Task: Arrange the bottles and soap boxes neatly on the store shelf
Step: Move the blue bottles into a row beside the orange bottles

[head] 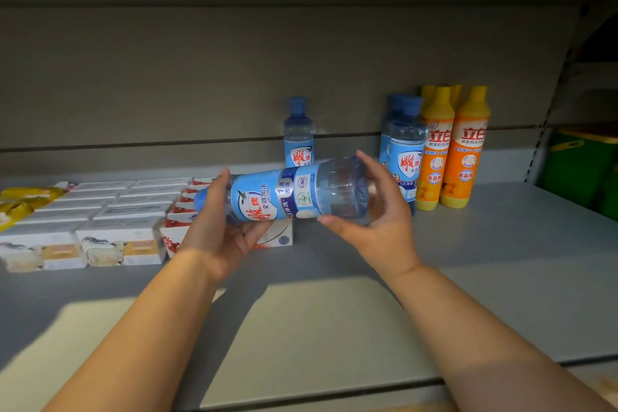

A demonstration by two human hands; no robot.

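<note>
A clear blue-labelled bottle [284, 194] lies sideways in the air above the grey shelf [501, 261], cap pointing left. My left hand [220, 231] grips its neck end from below. My right hand [374, 211] curls round its base. Behind it one blue bottle [298, 134] stands alone by the back wall. Two more blue bottles [406, 147] stand upright to the right, next to several orange bottles [454, 147]. White soap boxes [100, 211] lie in rows at the left, with red-and-white boxes [180, 211] beside them.
Yellow packets [23, 201] lie at the far left. A green bin [582, 170] sits past the shelf's right upright. The shelf's front edge [334, 391] runs below my forearms. A grey back panel rises behind the goods.
</note>
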